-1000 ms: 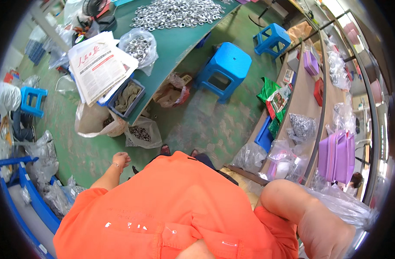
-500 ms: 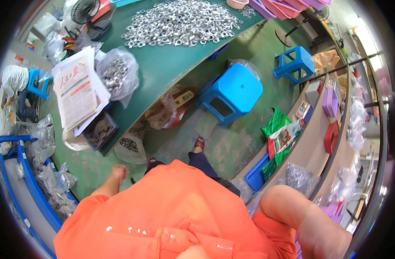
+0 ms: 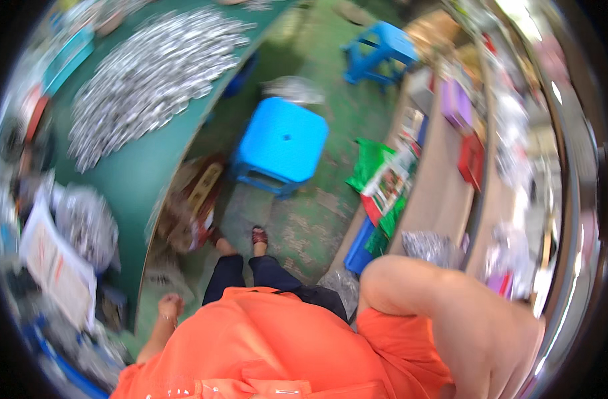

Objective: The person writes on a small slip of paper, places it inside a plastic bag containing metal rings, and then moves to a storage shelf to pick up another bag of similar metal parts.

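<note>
My left hand hangs low beside the near end of the green table, fingers curled in, with nothing visible in them. Raised close to the camera at the lower right is my right hand, its elbow bent. The lower edge of the picture cuts off its fingers, so what it holds, if anything, is hidden. A large heap of silvery metal rings, smeared by motion, covers the far part of the table. Nearer on the tabletop are a clear bag of metal parts and a printed newspaper.
A blue plastic stool stands ahead on the green floor, another blue stool farther off. Along the right run brown shelves with a red bin, a purple bin and bagged parts. A green bag lies beside them.
The view has turned right, so the table and stools now sit farther left. My left hand still hangs low. My right arm stays raised, its hand showing larger.
</note>
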`<state>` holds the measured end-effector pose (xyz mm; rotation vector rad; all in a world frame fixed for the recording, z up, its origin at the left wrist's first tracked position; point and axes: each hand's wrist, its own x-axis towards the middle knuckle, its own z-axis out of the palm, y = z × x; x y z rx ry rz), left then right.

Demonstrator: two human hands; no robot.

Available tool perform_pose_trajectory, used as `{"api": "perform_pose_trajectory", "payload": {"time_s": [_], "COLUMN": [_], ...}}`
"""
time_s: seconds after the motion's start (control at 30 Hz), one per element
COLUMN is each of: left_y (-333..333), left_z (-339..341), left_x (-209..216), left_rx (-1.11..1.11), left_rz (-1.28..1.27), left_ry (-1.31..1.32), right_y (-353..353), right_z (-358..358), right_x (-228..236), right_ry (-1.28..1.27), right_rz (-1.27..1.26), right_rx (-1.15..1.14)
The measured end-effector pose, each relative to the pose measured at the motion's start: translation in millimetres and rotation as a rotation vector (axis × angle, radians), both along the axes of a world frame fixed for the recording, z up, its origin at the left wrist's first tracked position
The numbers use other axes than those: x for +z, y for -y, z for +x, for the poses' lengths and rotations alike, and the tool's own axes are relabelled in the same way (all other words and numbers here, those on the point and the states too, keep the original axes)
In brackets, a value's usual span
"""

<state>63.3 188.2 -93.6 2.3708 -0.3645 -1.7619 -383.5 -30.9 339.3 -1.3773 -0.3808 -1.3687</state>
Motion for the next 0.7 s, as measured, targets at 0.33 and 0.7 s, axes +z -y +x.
{"api": "perform_pose_trajectory", "payload": {"time_s": [0.33, 0.7], "left_y": [140, 117], "left_z": [-34, -64], "left_x": [-59, -206], "left_rx": [-0.096, -0.256], "left_rz": [-0.066, 0.206], "left_ry": [-0.253, 0.563], "right_y": [-32, 3], "right_z": [-43, -80], "right_x": [-127, -353], "right_ry": [-0.667, -1.993], "right_rz": [1.082, 0.443], "right_rx": [-0.824, -0.468]}}
